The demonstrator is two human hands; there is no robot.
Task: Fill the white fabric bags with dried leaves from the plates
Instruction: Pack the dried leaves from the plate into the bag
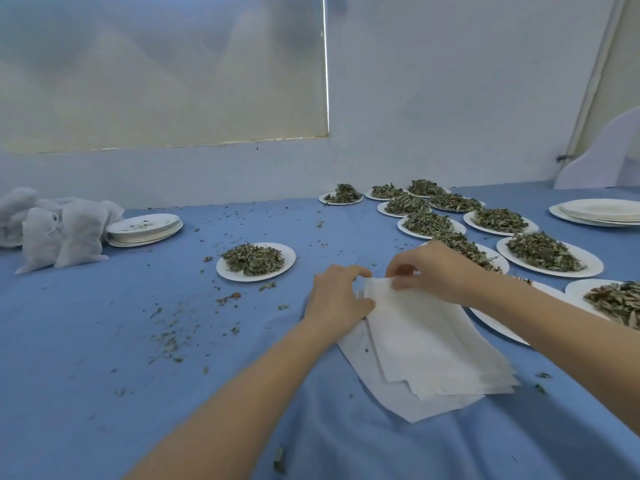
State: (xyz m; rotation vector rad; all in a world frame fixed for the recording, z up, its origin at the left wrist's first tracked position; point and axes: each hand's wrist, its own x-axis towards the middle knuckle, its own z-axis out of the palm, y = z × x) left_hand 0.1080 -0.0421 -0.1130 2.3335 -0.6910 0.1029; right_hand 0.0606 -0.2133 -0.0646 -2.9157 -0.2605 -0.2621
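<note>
Here, both hands are working at the top edge of a stack of flat white bags lying on the blue tabletop. The left hand is pressing down with curled fingers; the right hand is pinching the top bag's edge. Plates of leaves are sitting beyond, some partly hidden behind the right arm.

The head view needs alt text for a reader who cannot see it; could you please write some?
A person's left hand and right hand pinch the top edge of the uppermost flat white fabric bag on a stack lying on a blue tablecloth. Paper plates of dried leaves sit beyond and to the right; filled bags and empty stacked plates sit far left.
</note>
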